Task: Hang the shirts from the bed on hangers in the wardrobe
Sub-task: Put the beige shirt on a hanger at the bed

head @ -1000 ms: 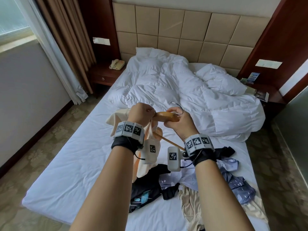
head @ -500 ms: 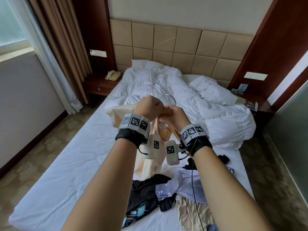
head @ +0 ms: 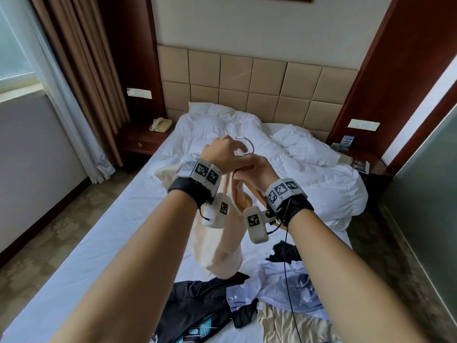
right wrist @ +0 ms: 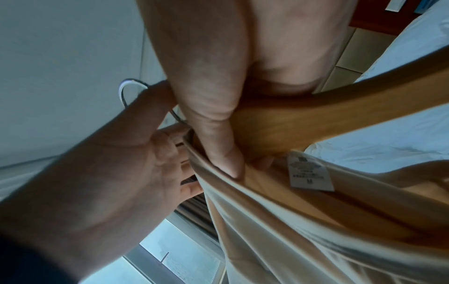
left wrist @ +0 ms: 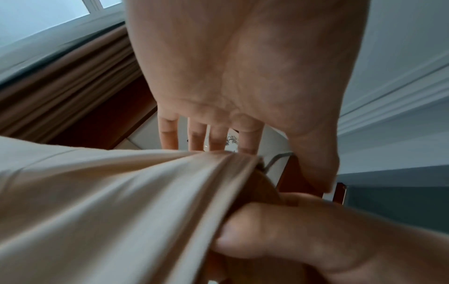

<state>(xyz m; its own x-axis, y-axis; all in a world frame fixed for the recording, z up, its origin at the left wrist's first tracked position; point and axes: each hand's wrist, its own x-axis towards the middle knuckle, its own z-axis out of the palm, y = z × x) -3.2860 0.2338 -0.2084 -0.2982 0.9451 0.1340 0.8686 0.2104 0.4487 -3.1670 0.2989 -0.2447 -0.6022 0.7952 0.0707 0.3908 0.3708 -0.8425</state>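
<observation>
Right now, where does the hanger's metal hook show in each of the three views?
Head: the hook curves up at centre, just above both hands, against the white duvet.
Left wrist: only a grey sliver of it shows right of centre, under the fingers.
Right wrist: a loop at centre left, against the wall.
Shared landmark: the cream shirt hanging below it.

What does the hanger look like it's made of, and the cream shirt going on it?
Hanger: body looks like smooth, light wood, with visible grain; its hook looks like thin shiny metal wire. Cream shirt: a thin, soft woven fabric with a slight sheen, draping in fine folds; the exact fibre cannot be told.
</observation>
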